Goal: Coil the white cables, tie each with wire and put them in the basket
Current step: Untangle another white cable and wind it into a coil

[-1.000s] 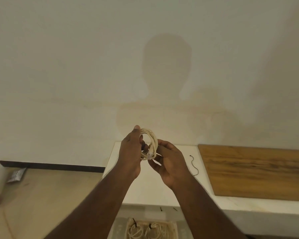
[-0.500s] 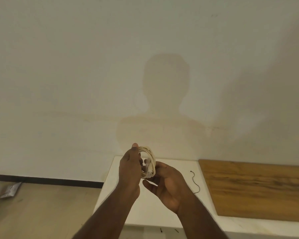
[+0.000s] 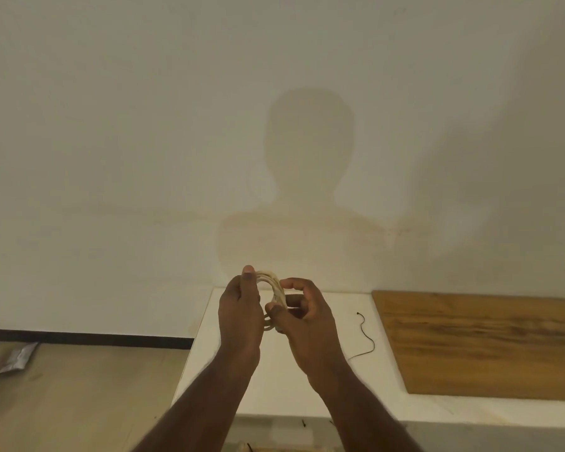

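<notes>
White cable [image 3: 274,290], wound into a small coil, held in the air above the white counter [image 3: 274,380] between both hands. The left hand [image 3: 240,316] grips the coil's left side, thumb up along the loops; the right hand [image 3: 304,316] pinches the right side with curled fingers. No tie shows on the coil, though the hands hide part of it. A loose dark wire [image 3: 365,334] lies on the counter to the right of the hands, apart from them, beside a wooden board [image 3: 486,344]. Judged from this: coiling looks nearly complete; tying with the wire and placing in the basket remain. The basket is barely visible at the lower edge, so its contents cannot be told.
</notes>
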